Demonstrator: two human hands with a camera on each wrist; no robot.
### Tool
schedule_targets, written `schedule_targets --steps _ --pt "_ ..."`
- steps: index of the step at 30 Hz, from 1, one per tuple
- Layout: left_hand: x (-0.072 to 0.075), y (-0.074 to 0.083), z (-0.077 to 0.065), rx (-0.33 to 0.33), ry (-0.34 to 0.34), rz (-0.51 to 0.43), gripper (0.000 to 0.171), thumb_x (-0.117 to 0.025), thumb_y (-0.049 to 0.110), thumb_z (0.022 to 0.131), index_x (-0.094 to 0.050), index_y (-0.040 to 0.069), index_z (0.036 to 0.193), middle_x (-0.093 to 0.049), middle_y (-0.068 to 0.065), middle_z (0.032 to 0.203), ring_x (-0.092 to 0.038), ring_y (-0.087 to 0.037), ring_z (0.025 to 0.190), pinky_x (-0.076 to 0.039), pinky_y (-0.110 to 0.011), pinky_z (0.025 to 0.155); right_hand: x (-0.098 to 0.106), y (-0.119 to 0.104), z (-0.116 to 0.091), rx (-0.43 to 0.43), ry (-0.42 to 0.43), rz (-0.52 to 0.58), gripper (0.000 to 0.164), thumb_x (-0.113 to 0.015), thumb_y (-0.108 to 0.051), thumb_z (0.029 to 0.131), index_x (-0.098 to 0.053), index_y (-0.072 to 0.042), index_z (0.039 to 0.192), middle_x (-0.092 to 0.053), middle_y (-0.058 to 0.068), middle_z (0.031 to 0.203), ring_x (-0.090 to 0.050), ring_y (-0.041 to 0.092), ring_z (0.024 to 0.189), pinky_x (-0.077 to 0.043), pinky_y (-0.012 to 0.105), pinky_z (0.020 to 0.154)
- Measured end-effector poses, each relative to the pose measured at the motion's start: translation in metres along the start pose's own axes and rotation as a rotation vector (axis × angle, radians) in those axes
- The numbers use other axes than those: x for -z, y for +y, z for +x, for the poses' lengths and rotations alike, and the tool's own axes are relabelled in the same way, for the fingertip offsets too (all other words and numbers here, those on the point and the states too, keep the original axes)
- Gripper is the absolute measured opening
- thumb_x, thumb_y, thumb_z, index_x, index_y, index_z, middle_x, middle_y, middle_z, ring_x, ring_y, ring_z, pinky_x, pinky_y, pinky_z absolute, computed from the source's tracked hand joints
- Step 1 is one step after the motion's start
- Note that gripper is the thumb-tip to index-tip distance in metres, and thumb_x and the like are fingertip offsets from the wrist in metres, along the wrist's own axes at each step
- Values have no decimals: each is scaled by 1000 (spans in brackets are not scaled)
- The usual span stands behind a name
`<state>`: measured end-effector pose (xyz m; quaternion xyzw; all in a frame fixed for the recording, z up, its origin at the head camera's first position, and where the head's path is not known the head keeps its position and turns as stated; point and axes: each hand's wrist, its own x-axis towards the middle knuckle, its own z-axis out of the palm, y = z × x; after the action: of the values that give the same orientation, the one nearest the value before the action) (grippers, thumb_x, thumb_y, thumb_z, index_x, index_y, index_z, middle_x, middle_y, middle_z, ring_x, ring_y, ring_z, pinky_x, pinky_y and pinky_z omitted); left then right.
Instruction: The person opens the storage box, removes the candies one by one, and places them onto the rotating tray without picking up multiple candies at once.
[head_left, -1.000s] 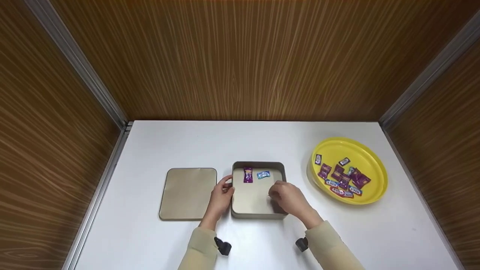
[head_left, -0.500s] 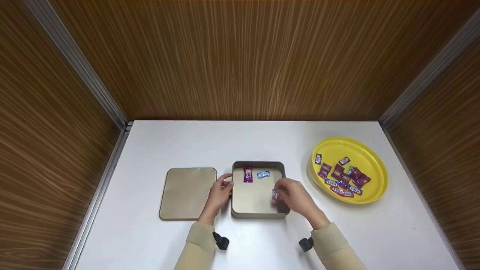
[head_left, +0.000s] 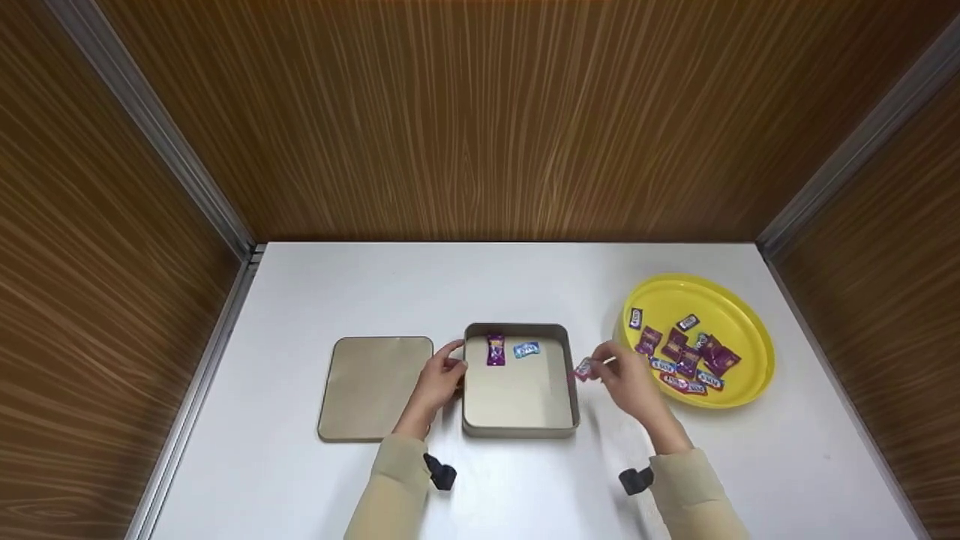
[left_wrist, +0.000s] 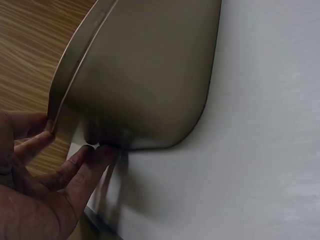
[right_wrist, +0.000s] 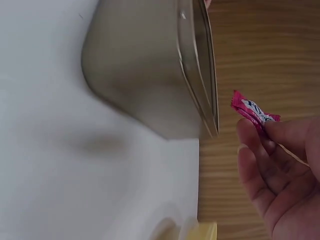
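A square metal tin stands uncovered mid-table, with a purple-wrapped candy and a blue-wrapped candy near its back wall. My left hand rests against the tin's left side; in the left wrist view its fingertips touch the tin's wall and rim. Between thumb and finger, my right hand pinches a pink-and-white wrapped candy, held just outside the tin's right rim. The right wrist view shows that candy raised at about rim height, its printed wrapper facing the camera.
A round yellow tray at the right holds several wrapped candies in purple, blue and red. The tin's flat square lid lies to the left of the tin. Wood-grain panels enclose the white table at the back and sides.
My right hand has lifted the pink candy from the tin's front right area and carried it right, past the rim. The left hand stays at the tin's left side.
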<state>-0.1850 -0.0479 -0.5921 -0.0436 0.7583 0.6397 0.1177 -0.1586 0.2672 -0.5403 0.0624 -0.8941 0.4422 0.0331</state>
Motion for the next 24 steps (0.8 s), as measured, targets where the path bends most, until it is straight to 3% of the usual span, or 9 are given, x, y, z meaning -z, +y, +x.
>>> schedule_targets --steps 4,13,21,24 --pt "1 1 0 6 -10 -1 46 -53 8 99 -47 6 144 -60 -17 108 -62 -32 95 -53 -32 71 17 12 2 4 95 -5 7 -63 7 90 -63 1 92 -67 10 86 -66 23 74 -54 25 63" --pt "0 -1 0 1 -22 -14 47 -52 7 99 -44 4 146 -60 -24 112 -63 -35 96 -54 -36 74 48 38 1 -102 217 -117 11 -64 2 91 -65 4 102 -67 18 97 -65 28 87 -49 15 70" --pt "-2 0 0 -5 6 39 46 -53 7 99 -47 5 145 -62 -19 109 -63 -31 99 -54 -34 76 65 59 8 -277 282 -182 17 -61 -7 94 -65 4 106 -65 21 101 -59 29 89 -46 35 74" --pt "-3 -1 0 -9 11 49 46 -53 7 99 -47 5 144 -61 -17 108 -62 -31 100 -54 -35 77 67 67 12 -326 307 -175 17 -60 -8 94 -65 5 105 -65 20 99 -58 28 87 -45 35 74"
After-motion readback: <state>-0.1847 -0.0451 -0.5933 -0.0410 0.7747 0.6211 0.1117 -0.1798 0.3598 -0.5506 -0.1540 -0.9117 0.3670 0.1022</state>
